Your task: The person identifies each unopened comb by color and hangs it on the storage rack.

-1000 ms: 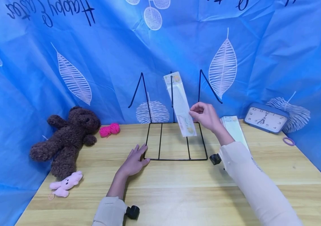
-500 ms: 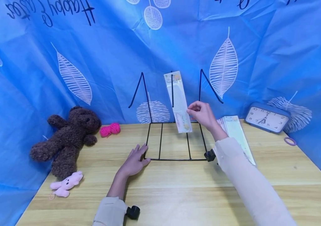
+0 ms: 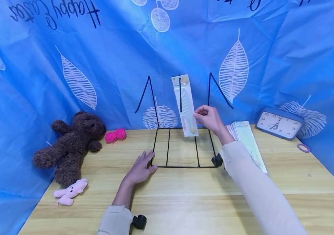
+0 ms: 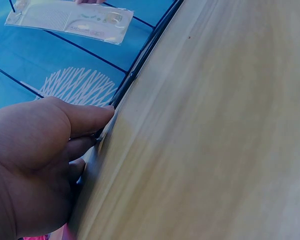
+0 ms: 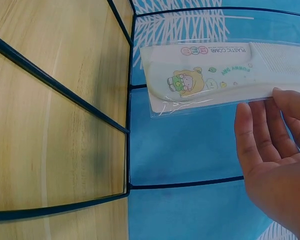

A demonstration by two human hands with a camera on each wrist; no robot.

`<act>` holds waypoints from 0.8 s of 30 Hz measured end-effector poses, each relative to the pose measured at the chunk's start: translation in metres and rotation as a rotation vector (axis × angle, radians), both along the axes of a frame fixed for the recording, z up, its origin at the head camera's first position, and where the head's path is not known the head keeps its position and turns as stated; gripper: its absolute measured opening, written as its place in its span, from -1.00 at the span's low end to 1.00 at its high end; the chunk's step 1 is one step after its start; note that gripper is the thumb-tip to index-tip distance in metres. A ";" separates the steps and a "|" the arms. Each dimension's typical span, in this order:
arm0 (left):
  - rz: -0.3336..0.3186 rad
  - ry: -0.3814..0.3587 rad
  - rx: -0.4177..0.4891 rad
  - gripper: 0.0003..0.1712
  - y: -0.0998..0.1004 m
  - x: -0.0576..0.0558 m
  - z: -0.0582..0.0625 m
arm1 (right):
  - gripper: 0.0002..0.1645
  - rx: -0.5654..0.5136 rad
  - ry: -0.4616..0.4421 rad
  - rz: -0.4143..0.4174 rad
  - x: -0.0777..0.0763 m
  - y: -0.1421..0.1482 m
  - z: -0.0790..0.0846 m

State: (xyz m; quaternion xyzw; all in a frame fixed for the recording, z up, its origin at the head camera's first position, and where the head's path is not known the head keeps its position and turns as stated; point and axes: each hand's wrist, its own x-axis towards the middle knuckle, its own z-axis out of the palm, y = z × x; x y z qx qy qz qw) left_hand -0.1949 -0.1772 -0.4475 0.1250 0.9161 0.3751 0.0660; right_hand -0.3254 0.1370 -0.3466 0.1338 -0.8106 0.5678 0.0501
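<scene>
A packaged comb (image 3: 188,114) hangs on the middle hook of a black wire rack (image 3: 181,167), tilted slightly, the hook's arm in front of it. My right hand (image 3: 211,120) pinches the comb's right edge low down between thumb and fingers. In the right wrist view, the clear sleeve (image 5: 200,75) reads "PLASTIC COMB" beside a cartoon figure. At the rack's front left corner rests my left hand (image 3: 139,170), fingers extended over the side bar and thumb by the front bar. The left wrist view shows that thumb (image 4: 92,117) at the frame; the other fingertips are partly hidden.
Several more packages (image 3: 250,143) lie stacked right of the rack, partly behind the right sleeve. Farther right are a clock (image 3: 278,124) and a purple ring (image 3: 303,148). A brown teddy bear (image 3: 73,147), pink yarn (image 3: 115,135) and a pink plush (image 3: 70,192) lie left.
The comb's lower end has swung left and hangs straighter on the middle hook. My right hand has moved slightly left with it. The left hand has stayed at the rack corner.
</scene>
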 end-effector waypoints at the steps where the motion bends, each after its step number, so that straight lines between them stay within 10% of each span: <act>1: 0.001 -0.002 0.000 -0.30 0.000 0.000 0.000 | -0.80 0.001 0.004 0.002 0.000 0.001 -0.001; 24: -0.008 -0.001 0.001 -0.29 0.000 -0.001 0.001 | -0.77 0.155 0.038 -0.002 0.017 0.035 0.004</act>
